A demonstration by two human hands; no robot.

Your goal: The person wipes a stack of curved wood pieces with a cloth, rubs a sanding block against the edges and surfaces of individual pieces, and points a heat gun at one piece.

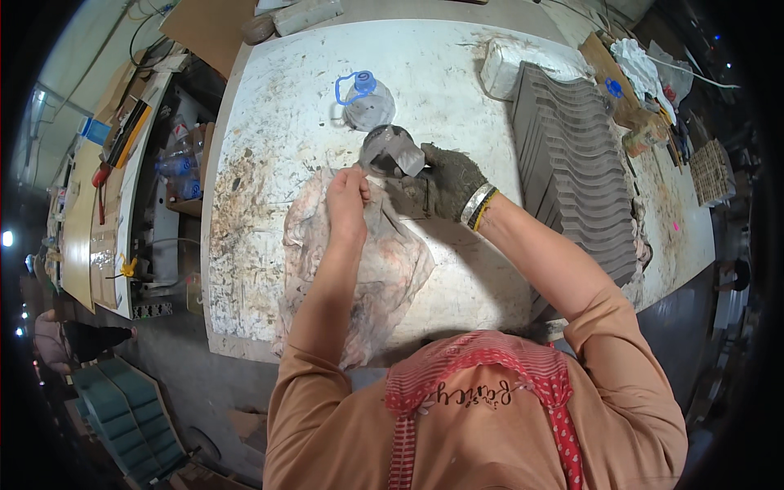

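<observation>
My right hand (455, 184), in a dirty dark glove, is closed around a pale translucent block-shaped piece (406, 157). This piece overlaps a dark round container (374, 140); whether the fingers also grip the container cannot be told. Just left of it, my bare left hand (348, 196) has its fingers curled together above the top of a stained, crumpled cloth (392, 269). What those fingers pinch, if anything, is hidden. Beyond the container stands a clear plastic jug (374, 111) with a blue cap and blue handle.
A long row of grey wavy-edged sheets (576, 155) stands on the right of the stained white table (253, 196). Behind it lies a white wrapped block (527, 65). Left of the table are shelves with bottles (181, 167); a green stacked load (126, 416) sits on the floor.
</observation>
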